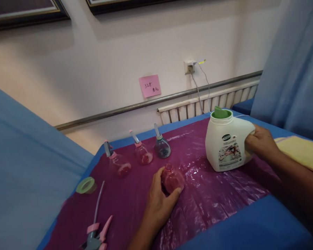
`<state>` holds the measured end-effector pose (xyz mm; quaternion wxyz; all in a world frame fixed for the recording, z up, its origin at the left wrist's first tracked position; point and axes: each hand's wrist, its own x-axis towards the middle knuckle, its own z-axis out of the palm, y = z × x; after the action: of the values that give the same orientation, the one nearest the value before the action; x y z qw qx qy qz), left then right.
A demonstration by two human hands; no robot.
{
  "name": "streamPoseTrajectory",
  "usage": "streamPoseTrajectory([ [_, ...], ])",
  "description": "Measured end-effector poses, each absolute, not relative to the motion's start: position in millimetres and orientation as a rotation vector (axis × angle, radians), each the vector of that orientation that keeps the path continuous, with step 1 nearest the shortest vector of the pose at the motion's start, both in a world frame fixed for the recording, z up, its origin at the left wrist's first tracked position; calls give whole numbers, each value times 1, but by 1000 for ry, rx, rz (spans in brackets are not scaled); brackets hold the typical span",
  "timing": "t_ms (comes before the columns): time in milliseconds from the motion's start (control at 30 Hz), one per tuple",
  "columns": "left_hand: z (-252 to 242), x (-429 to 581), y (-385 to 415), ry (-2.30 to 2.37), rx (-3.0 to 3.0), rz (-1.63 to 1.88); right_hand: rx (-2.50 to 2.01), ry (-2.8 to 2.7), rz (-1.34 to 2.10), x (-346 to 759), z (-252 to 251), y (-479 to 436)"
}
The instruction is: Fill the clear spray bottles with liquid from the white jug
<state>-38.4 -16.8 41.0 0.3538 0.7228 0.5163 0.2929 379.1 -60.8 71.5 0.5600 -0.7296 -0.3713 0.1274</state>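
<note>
My left hand (159,199) is wrapped round a pink see-through spray bottle (173,180) with its top off, which stands on the purple plastic sheet. My right hand (262,140) grips the handle of a large white detergent jug (215,142), upright, with a green spout (221,113) in its uncapped mouth. Whether the jug's base touches the sheet I cannot tell. At the lower left lies a loose grey and pink spray trigger head (94,236) with its tube. A pale green cap (86,185) rests near the left edge.
Several spray bottles with heads on stand behind: a pink one (120,166), another pink one (143,154) and a dark green one (162,147). The purple sheet (198,208) covers a blue bed. Yellow cloth (302,151) lies at right. Blue curtains (23,163) hang at both sides.
</note>
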Motion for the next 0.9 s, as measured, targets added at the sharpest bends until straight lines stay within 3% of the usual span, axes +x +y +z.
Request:
streamPoseTrajectory([
  [267,35,-41,-17,1318,1867,774,-1943,-1304,21,363,107,-39],
  [900,67,-45,-20,1331,1632,934,-2181,-1685,-108,324,149,-24],
])
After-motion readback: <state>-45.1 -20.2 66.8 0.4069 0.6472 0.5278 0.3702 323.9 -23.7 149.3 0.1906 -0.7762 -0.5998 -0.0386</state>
